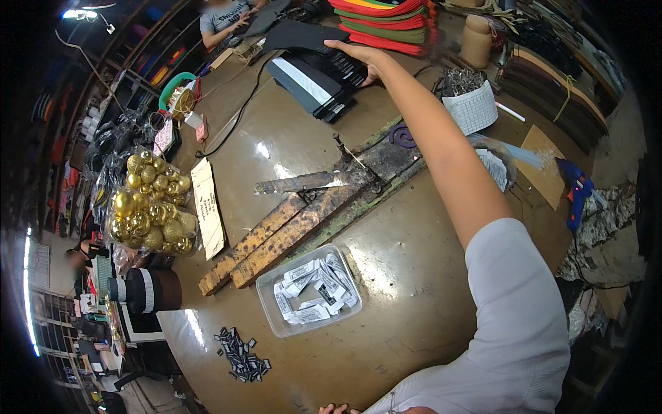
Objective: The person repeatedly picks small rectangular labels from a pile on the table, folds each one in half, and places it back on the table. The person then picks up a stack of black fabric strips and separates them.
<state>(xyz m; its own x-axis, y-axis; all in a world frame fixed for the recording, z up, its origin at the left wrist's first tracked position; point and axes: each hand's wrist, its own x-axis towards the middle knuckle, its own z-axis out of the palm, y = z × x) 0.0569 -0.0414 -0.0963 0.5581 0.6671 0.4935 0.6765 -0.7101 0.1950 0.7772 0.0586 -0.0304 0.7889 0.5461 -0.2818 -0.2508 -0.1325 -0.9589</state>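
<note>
My right arm stretches across the table to a stack of black fabric pieces (295, 47) at the far side. My right hand (362, 61) is closed on the edge of these pieces, thumb on top and the other fingers partly hidden at the side. A pile of dark pieces with a white strip (301, 81) lies just below it. Only the fingertips of my left hand (336, 409) show, at the lower edge by my body. They rest near the table edge with nothing visible in them.
A clear plastic tub (276, 327) holds white labels; small black tags (243, 355) lie beside it. A wooden-and-metal hand press (303, 228) crosses mid-table. Bags of gold baubles (148, 207) stand left, red and green felt sheets (383, 24) far back, a blue glue gun (576, 190) right. Another person (224, 22) sits opposite.
</note>
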